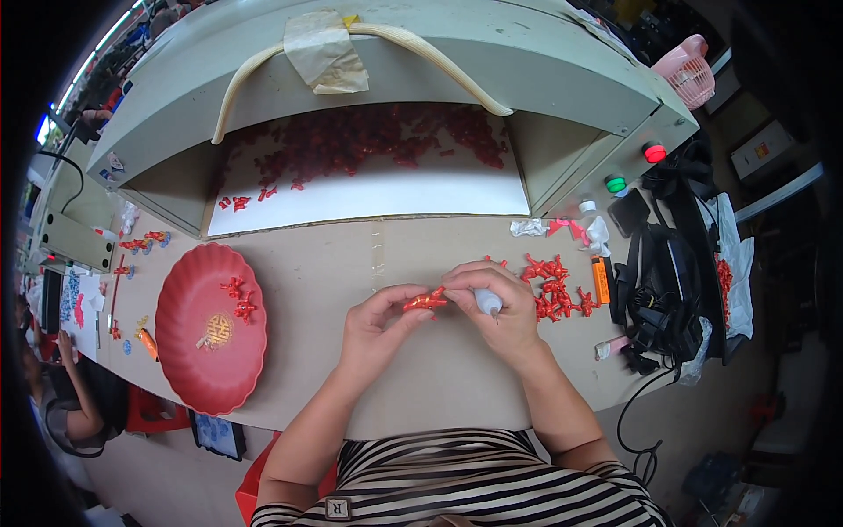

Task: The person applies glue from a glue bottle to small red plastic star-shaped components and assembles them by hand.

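Observation:
My left hand (367, 327) pinches a small shiny red plastic figure (425, 300) with gold marks between thumb and fingers, above the middle of the table. My right hand (514, 318) is curled around a small whitish squeeze bottle (487, 302) with a thin tip pointing down towards me. The right fingertips also meet the right end of the red figure; whether they hold a separate small part I cannot tell. Just right of that hand lies a cluster of similar red figures (551, 288) on the table (307, 263).
On the left stands a red scalloped tray (189, 386) with a few red figures (244, 306). Behind, a grey cabinet (580, 97) holds many red pieces (351, 140). An orange box (601, 279), a black bag (659, 281) and cables lie right. Another person's arm (81, 386) shows far left.

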Demonstrator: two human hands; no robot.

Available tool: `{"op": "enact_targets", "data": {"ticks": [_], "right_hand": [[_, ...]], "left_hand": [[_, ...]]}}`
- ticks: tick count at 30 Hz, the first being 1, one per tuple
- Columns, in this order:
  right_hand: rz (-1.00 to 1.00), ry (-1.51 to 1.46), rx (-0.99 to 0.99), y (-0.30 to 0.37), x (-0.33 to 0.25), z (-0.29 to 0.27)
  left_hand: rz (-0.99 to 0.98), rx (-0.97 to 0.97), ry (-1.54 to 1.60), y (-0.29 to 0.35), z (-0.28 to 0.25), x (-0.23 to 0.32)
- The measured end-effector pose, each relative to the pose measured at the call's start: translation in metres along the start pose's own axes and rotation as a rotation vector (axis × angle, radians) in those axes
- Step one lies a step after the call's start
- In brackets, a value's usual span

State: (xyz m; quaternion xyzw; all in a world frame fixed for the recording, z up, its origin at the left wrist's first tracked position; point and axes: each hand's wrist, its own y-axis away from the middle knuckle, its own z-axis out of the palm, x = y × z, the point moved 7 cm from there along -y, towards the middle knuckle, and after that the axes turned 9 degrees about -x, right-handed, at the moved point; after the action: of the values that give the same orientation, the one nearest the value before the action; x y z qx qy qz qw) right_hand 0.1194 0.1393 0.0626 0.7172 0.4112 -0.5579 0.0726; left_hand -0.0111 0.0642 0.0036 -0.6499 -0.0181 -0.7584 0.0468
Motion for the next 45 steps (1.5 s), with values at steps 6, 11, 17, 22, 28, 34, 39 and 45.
{"op": "enact_targets", "data": {"ticks": [6,11,17,22,28,34,39,45], "right_hand": [[-0.047,0.085,-0.020,0.001,-0.003,0.000],[-0.097,0.111,-0.047,0.000,-0.003,-0.001],[-0.146,0.129,-0.093,-0.001,-0.003,-0.001],[-0.201,0.193,-0.121,-0.001,-0.008,0.001],[-0.098,0.126,-0.052,0.001,-0.001,0.003],[-0.125,0.185,-0.025,0.003,-0.007,0.002],[-0.051,0.068,0.042,0.003,-0.004,-0.005],[-0.069,0.084,0.026,0.002,-0.002,-0.002]], "left_hand": [[-0.006,-0.005,-0.005,0.000,0.001,0.002],[0.004,-0.037,0.051,0.000,0.003,0.004],[-0.058,-0.083,0.077,0.000,0.004,0.000],[-0.051,-0.051,0.055,-0.001,0.000,0.002],[0.140,0.021,-0.371,0.000,-0.006,0.019],[0.020,0.037,-0.091,0.000,-0.006,0.005],[0.019,0.014,-0.116,-0.001,-0.006,0.008],[-0.005,-0.006,-0.008,-0.001,-0.005,0.006]]}}
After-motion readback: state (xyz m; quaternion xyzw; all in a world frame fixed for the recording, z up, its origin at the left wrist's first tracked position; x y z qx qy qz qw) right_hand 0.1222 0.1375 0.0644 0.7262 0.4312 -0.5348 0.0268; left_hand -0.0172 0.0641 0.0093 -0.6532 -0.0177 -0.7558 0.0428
